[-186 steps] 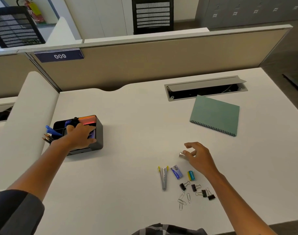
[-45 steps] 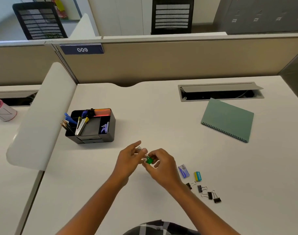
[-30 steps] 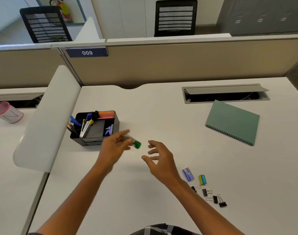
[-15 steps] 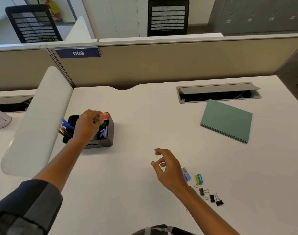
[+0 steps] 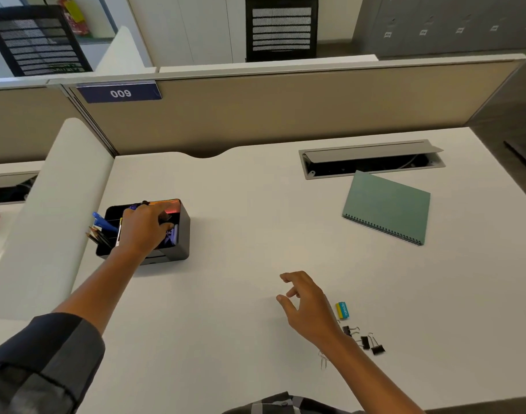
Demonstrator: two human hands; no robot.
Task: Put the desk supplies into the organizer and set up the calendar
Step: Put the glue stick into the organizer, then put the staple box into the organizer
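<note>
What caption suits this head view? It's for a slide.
Left hand reaches into the black organizer; right hand hovers beside binder clips.

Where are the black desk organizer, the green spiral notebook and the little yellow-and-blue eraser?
Black desk organizer (image 5: 182, 234), head view, right outer wall.
Green spiral notebook (image 5: 387, 206), head view, cover centre.
Yellow-and-blue eraser (image 5: 342, 310), head view, its top face.

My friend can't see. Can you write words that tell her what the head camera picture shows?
A person's left hand reaches into a black desk organizer on a white desk. The right hand hovers open near an eraser and binder clips; a green notebook lies beyond.
</note>
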